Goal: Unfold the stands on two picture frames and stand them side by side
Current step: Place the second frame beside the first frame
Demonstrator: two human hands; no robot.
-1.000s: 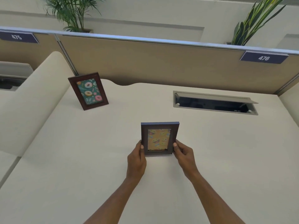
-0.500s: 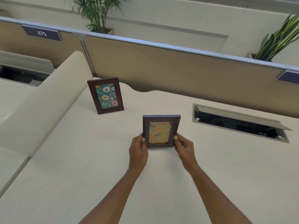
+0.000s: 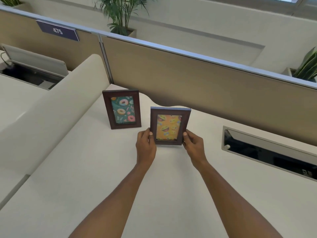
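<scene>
My left hand (image 3: 146,145) pinches the lower left edge of the emoji frame (image 3: 170,126), thumb on the front moulding, the other fingers curled behind. My right hand (image 3: 193,144) does the same on the lower right edge, thumb pressed to the front. The frame is a dark brown wooden rectangle with a stepped moulding, upright in portrait, holding a glossy orange print of yellow smiley faces. Whether its bottom edge touches the desk (image 3: 103,177) I cannot tell.

Just to the left and slightly farther away, apart from it, the doughnut frame (image 3: 122,109) stands on the desk by itself, leaning back a little. It has the same dark wood and shape, with a teal print of pastel ringed doughnuts.

The desk is smooth, matte cream. To the right a long rectangular cable hatch (image 3: 267,150) with a grey metal rim lies open in it. Beyond, a tan fabric partition (image 3: 197,78) capped with a pale metal rail crosses the far side.
</scene>
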